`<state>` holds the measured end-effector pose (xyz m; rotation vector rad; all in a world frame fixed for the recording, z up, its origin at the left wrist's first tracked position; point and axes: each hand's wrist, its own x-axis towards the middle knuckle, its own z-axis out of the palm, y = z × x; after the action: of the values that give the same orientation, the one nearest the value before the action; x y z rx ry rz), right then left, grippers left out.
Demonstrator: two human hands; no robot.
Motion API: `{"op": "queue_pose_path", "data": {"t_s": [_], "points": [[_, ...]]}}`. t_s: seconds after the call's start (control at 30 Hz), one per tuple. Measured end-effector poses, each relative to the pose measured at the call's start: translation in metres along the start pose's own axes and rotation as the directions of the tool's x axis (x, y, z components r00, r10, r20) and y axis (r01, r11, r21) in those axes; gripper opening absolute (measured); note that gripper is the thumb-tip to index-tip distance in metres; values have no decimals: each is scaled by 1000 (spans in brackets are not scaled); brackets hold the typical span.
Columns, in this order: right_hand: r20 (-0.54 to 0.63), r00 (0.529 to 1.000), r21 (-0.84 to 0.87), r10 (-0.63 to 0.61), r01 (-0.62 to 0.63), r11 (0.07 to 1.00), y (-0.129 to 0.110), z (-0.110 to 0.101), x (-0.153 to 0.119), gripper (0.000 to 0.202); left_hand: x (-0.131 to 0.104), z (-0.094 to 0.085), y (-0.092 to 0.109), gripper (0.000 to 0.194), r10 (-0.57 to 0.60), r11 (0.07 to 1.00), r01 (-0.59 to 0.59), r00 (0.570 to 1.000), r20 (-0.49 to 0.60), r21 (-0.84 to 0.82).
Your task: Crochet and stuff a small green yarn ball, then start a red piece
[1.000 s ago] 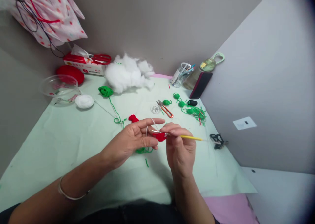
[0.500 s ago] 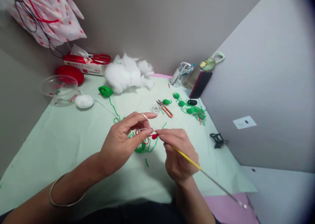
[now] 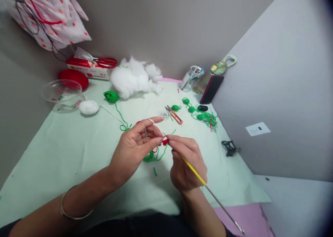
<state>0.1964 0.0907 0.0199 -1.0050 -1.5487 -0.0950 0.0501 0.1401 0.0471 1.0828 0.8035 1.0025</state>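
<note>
My right hand [image 3: 188, 162] grips a crochet hook [image 3: 195, 172] by its yellow handle, the metal shaft slanting down to the right. Its fingertips meet those of my left hand [image 3: 137, 140] over a small red crochet piece [image 3: 165, 142]. My left thumb and fingers pinch that piece, and white yarn [image 3: 153, 121] passes over the raised index finger. A white yarn ball [image 3: 89, 107] sits on the left with its strand trailing toward my left hand. Below the fingers lies a loose coil of green yarn [image 3: 148, 157]. The hook's working tip is hidden by my fingers.
Orange-handled thread snips [image 3: 174, 115] lie beyond my hands, beside several small green crochet balls [image 3: 191, 109]. White stuffing [image 3: 135, 77], a tissue box [image 3: 88, 68] and a clear plastic bowl [image 3: 62, 94] stand farther back. On the right are a phone [image 3: 212, 89] and a black hair claw [image 3: 230, 148].
My left hand has shifted slightly right and turned, showing more of its inner fingers. The hook's far end has swung down and left in my right hand.
</note>
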Motion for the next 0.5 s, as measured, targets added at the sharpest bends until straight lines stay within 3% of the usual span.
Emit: {"op": "queue_pose_path", "data": {"t_s": [0.17,0.4,0.47,0.5], "points": [[-49,996,20,69,-68,997,-1,3,-1,32,-3,4,2,28,16,1000,-16,1000,17,16],[-25,1000,-76,2,-4,997,0,4,-8,43,-3,7,3,41,3,999,-3,1000,-13,-35],[16,1000,-134,-21,23,991,3,0,-14,48,-3,6,2,47,-68,991,69,998,12,-111],[52,998,-115,23,-17,993,5,-2,-16,49,-3,4,3,48,-127,977,134,991,49,-168]]}}
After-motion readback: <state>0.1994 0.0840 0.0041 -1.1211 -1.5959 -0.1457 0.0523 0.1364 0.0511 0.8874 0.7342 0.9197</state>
